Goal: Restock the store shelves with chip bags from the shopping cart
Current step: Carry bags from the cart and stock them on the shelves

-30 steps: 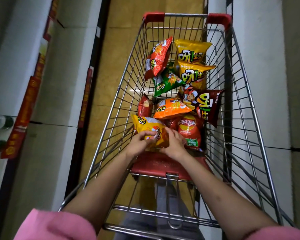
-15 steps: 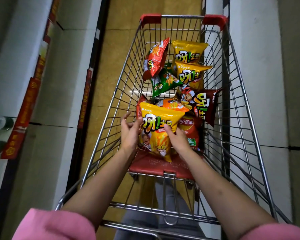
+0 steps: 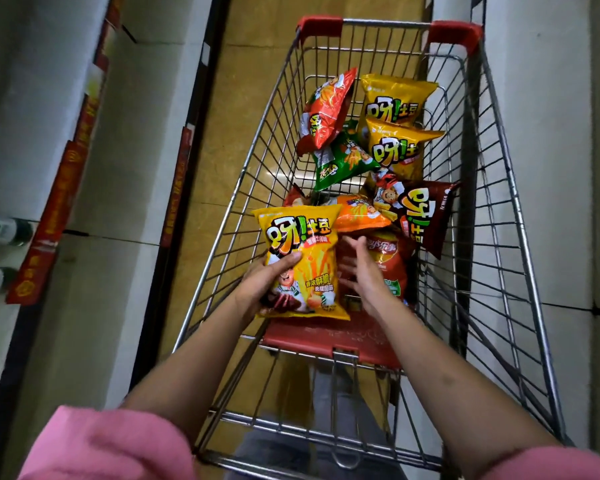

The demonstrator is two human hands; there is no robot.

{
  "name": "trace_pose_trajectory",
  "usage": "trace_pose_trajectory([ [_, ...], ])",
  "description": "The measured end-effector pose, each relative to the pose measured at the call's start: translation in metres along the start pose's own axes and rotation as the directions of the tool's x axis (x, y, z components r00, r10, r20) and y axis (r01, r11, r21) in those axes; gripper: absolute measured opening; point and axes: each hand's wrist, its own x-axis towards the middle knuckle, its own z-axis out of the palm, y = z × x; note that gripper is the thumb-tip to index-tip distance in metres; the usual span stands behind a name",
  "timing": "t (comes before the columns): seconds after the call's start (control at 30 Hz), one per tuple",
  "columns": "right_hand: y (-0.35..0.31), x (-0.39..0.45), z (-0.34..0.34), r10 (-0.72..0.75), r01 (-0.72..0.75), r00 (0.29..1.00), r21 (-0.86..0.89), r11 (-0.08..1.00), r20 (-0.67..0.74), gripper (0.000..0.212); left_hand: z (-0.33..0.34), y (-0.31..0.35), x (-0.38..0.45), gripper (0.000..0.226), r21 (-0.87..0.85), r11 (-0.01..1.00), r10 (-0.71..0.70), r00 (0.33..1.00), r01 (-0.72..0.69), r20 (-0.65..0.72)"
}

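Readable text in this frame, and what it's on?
"呀!土豆": held yellow chip bag, gripped by the left hand.
"呀!土豆", partly cut off: two yellow bags at the cart's far end and the dark red bag.
"乐事": red bag beside the open right hand.
Shelf-edge strips: too blurred.

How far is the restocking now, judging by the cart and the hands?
Nothing shows as shelved yet. In hand: the left hand grips one yellow chip bag, lifted over the cart; the right hand is open beside it. Left: at least seven bags lie in the cart, such as the green bag.
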Motion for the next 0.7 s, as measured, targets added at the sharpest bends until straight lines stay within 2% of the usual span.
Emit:
trace_pose_trajectory([
  [0.07, -0.002, 0.014, 0.001, -0.027, 0.028, 1.000, -0.015, 1.000, 0.013, 0.053, -0.007, -0.007, 0.005, 0.092, 0.009, 0.999, -0.031, 0.999, 0.031, -0.017],
  [0.3, -0.026, 0.051, 0.010, 0.062, -0.063, 0.998, -0.096, 0.993, -0.015, 0.058, -0.016, -0.012, 0.015, 0.111, -0.038, 0.999, -0.035, 0.997, 0.032, -0.067],
  [0.37, -0.028, 0.055, 0.008, 0.059, -0.060, 0.998, -0.167, 0.984, -0.009, 0.052, -0.014, -0.006, 0.009, 0.115, -0.041, 0.999, -0.018, 0.998, 0.016, -0.057],
  [0.47, -0.027, 0.055, 0.000, 0.019, -0.027, 0.999, -0.336, 0.942, -0.028, 0.053, -0.011, 0.000, 0.005, 0.123, -0.103, 0.995, -0.002, 0.999, -0.002, -0.032],
  [0.53, -0.029, 0.053, -0.004, 0.002, -0.010, 1.000, -0.388, 0.922, -0.019, 0.052, -0.010, 0.003, 0.005, 0.129, -0.099, 0.995, 0.007, 0.999, -0.011, -0.044],
  [0.6, -0.032, 0.050, -0.007, -0.042, 0.019, 0.998, -0.375, 0.927, -0.053, 0.049, -0.009, 0.005, 0.004, 0.129, -0.103, 0.994, 0.029, 0.998, -0.035, -0.055],
  [0.7, -0.038, 0.048, -0.008, -0.108, 0.063, 0.976, -0.232, 0.971, -0.187, 0.040, -0.003, 0.015, -0.014, 0.114, -0.130, 0.990, 0.061, 0.998, -0.063, -0.020],
])
